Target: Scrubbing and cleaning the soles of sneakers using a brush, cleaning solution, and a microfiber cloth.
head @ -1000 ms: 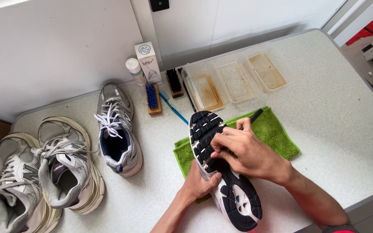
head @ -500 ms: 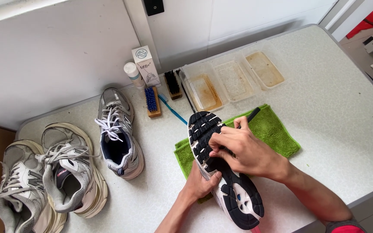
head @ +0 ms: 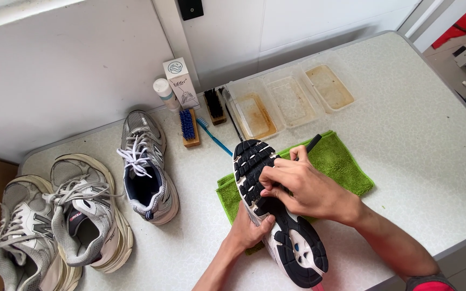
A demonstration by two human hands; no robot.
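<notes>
Sole-up shoe (head: 279,215) is lying across the green cloth (head: 341,161), its long axis running from the toe at the far end, near the trays, down toward the person at the near edge of the bench (head: 422,151). Going left to right: a worn grey pair (head: 55,221) is sitting at the far left, a single grey laced shoe (head: 146,167) beside it, then a white bottle (head: 164,94), a carton (head: 180,83) and two brushes (head: 200,116) along the wall. The left hand (head: 249,229) is cupping the shoe's left side from below, fingers closed on it. The right hand (head: 303,186) is lying on top of the black tread, curled tight around a dark-handled tool (head: 313,143) whose working end is hidden. Three clear trays (head: 292,99) are standing beyond the cloth. The speckled bench is backing onto a white wall.
</notes>
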